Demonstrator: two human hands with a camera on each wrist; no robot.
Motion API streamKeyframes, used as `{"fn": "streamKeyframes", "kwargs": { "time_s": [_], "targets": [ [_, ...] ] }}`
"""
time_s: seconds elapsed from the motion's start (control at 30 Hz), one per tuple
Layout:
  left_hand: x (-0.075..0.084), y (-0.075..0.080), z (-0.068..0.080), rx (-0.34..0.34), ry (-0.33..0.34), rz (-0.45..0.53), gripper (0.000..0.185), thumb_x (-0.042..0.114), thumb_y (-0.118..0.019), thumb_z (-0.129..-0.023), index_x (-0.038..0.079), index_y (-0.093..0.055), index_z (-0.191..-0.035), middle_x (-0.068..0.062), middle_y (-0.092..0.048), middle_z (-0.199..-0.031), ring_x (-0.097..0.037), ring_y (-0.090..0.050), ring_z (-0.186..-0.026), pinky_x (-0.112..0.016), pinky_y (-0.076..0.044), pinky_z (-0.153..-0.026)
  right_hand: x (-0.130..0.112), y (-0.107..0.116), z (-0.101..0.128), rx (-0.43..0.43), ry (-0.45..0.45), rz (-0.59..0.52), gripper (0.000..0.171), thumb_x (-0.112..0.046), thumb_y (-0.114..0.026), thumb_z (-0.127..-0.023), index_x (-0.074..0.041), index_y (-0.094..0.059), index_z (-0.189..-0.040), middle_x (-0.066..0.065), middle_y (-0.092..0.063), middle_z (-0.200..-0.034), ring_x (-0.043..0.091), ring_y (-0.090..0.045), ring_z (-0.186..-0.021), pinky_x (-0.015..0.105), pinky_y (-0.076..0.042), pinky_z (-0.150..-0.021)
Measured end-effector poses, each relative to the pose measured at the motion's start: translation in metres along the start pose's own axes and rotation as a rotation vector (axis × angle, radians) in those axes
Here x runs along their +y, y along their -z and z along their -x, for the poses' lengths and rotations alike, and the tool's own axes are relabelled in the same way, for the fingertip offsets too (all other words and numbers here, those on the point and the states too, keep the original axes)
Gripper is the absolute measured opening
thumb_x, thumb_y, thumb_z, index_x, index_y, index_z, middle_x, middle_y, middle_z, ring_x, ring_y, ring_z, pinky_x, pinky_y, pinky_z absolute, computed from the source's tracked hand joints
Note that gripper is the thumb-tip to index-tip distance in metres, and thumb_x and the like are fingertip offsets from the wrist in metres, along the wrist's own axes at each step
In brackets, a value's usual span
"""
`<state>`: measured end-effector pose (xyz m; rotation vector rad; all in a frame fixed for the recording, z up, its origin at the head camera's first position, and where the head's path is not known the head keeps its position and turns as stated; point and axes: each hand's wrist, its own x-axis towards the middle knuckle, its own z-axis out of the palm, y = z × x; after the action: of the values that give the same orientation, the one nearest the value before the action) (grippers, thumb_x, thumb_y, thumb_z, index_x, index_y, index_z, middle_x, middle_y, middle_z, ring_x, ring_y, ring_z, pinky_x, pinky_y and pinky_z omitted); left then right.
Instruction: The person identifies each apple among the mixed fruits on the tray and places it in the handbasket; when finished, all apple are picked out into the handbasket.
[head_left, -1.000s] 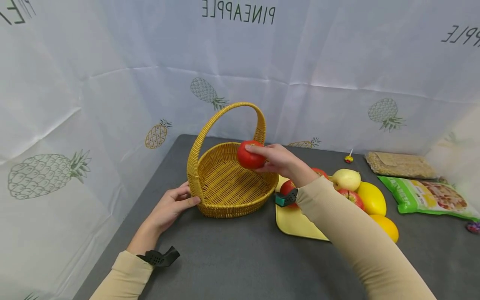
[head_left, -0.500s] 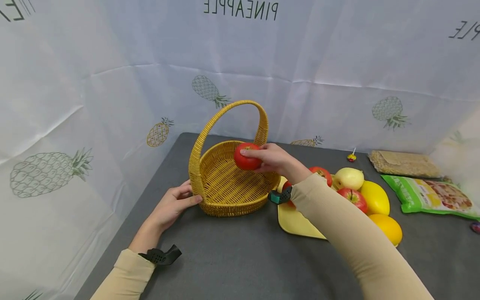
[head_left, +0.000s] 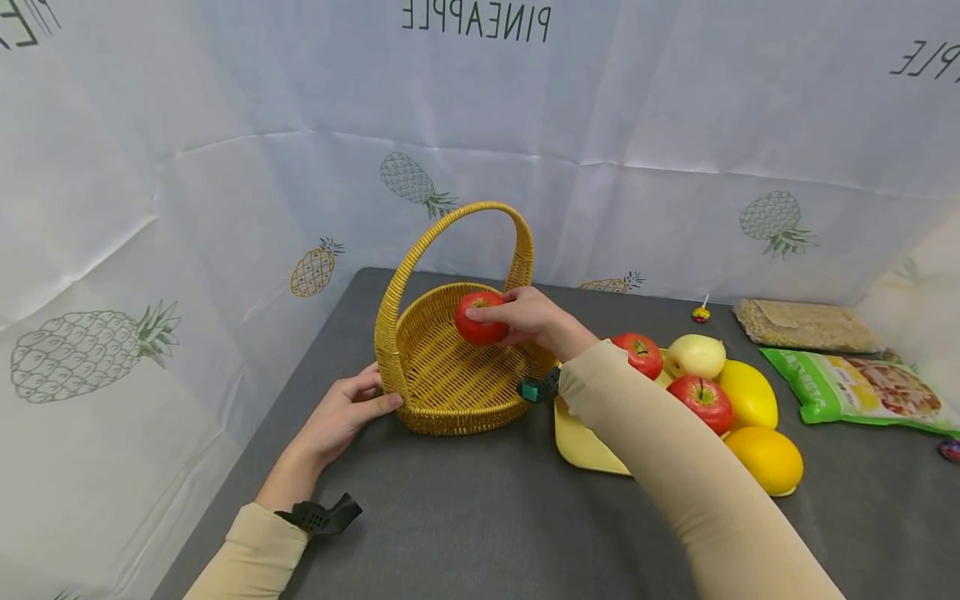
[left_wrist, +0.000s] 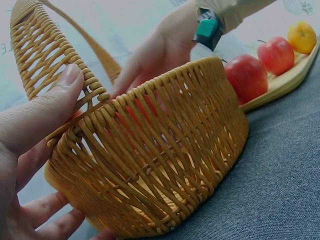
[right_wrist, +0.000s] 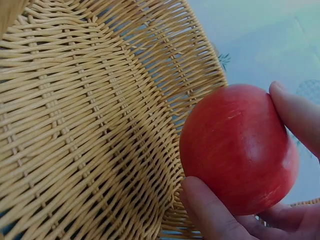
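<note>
Dark grey tabletop (head_left: 465,517) spreads before a white pineapple-printed cloth backdrop (head_left: 187,167). At left, the left hand (head_left: 341,414) lies with relaxed fingers against the rim of a golden woven wicker basket with an arched handle (head_left: 450,375). Over its hollow, the right hand (head_left: 528,317) grips a smooth, glossy round red apple (head_left: 480,318). Further right, a yellow tray (head_left: 585,437) carries more fruit.

Bright, even light — shadows on the dark grey counter (head_left: 465,517) stay faint; the head view bows at its edges, wrist close-ups slightly soft.
</note>
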<state>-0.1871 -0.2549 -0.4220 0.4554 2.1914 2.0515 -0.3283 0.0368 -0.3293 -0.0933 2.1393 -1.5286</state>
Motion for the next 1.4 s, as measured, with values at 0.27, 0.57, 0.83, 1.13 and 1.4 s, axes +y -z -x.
{"fn": "streamKeyframes", "kwargs": {
  "time_s": [0.27, 0.57, 0.83, 1.13, 1.4],
  "targets": [
    [0.0, 0.0, 0.002, 0.012, 0.013, -0.008, 0.031, 0.011, -0.072, -0.097, -0.01, -0.067, -0.12, -0.013, -0.027, -0.166, -0.032, -0.016, -0.154, -0.021, -0.045, -0.101, 0.0, -0.013, -0.008, 0.038, 0.043, 0.044, 0.073, -0.031, -0.085, -0.087, -0.006, -0.046, -0.142, 0.015, -0.05, -0.138, 0.034, -0.056, -0.121, 0.051, -0.055, -0.092],
    [0.0, 0.0, 0.002, 0.013, 0.009, -0.015, 0.031, 0.01, -0.072, -0.097, -0.01, -0.067, -0.12, -0.015, -0.027, -0.165, -0.033, -0.016, -0.154, -0.021, -0.045, -0.101, 0.003, -0.019, -0.016, 0.043, -0.004, 0.04, 0.067, -0.033, -0.081, -0.091, -0.007, -0.048, -0.143, 0.016, -0.048, -0.141, 0.035, -0.055, -0.124, 0.05, -0.056, -0.091],
    [-0.001, -0.001, 0.0, 0.011, 0.007, -0.033, 0.03, 0.011, -0.072, -0.097, -0.01, -0.068, -0.118, -0.017, -0.029, -0.164, -0.033, -0.016, -0.154, -0.021, -0.045, -0.1, 0.004, -0.021, -0.02, -0.007, -0.018, 0.114, 0.068, -0.033, -0.076, -0.095, -0.006, -0.043, -0.149, 0.018, -0.048, -0.142, 0.036, -0.054, -0.126, 0.047, -0.057, -0.09],
    [-0.003, -0.002, -0.001, 0.0, -0.016, -0.023, 0.032, 0.01, -0.072, -0.097, -0.013, -0.066, -0.12, -0.017, -0.028, -0.165, -0.034, -0.018, -0.153, -0.022, -0.045, -0.101, 0.001, -0.019, -0.018, 0.006, 0.008, 0.275, 0.07, -0.037, -0.071, -0.099, -0.01, -0.041, -0.156, 0.017, -0.046, -0.148, 0.034, -0.055, -0.125, 0.045, -0.057, -0.09],
    [-0.001, 0.0, -0.001, 0.009, -0.004, -0.021, 0.032, 0.009, -0.072, -0.097, -0.011, -0.066, -0.12, -0.015, -0.028, -0.165, -0.033, -0.018, -0.153, -0.021, -0.045, -0.101, -0.002, -0.016, -0.018, 0.035, 0.067, 0.526, 0.068, -0.044, -0.069, -0.098, -0.012, -0.046, -0.154, 0.017, -0.056, -0.138, 0.032, -0.07, -0.097, 0.043, -0.058, -0.085]
  ]
}}
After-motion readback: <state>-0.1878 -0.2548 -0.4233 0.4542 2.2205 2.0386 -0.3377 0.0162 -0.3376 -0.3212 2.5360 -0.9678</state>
